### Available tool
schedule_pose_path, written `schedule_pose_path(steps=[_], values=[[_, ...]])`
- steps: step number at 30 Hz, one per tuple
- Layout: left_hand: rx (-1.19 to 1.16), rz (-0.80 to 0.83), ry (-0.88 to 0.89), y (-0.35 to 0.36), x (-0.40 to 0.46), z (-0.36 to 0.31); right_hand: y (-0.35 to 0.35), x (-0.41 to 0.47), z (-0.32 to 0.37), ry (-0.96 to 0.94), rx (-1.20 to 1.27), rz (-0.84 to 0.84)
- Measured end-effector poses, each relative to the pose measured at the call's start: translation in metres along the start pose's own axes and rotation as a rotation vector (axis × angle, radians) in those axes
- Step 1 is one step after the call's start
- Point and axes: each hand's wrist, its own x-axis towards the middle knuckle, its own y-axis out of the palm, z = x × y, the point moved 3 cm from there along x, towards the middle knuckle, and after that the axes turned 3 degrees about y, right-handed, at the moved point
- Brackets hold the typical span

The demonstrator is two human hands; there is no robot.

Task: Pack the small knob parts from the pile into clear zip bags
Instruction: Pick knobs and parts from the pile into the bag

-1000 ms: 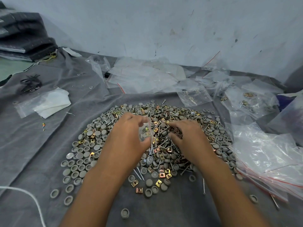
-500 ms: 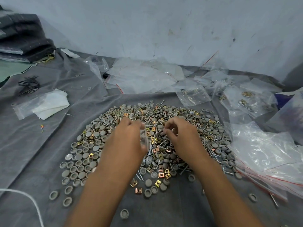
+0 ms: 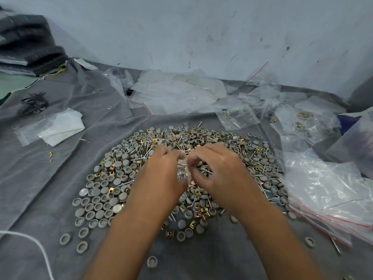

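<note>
With the left hand (image 3: pixel 161 174) pinching the small bag (image 3: pixel 182 174) open, the right hand's (image 3: pixel 220 174) curled fingers (image 3: pixel 196 158) should feed the screw (image 3: pixel 182 165) straight between the left fingers.

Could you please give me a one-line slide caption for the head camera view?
Both hands, left hand and right hand, hold a small clear zip bag above the pile of knob parts.

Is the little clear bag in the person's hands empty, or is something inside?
Not empty: the small clear bag, held by the left hand and right hand, shows small shiny parts inside. How many, cannot tell.
</note>
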Motion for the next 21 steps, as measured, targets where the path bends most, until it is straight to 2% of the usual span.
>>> schedule_pose_path(steps=[8,12,17,21], values=[[0.007,-0.008,0.009,0.001,0.002,-0.004,0.014,0.000,0.005,0.025,-0.049,0.054],[-0.022,-0.001,-0.006,0.002,0.000,0.000,0.001,-0.001,-0.029,0.241,0.126,0.017],[-0.008,0.002,-0.003,0.001,0.001,-0.001,0.008,-0.006,-0.065,0.498,-0.087,0.228],[-0.006,0.002,-0.002,0.002,0.001,-0.003,0.024,-0.005,-0.055,0.473,-0.225,0.250]])
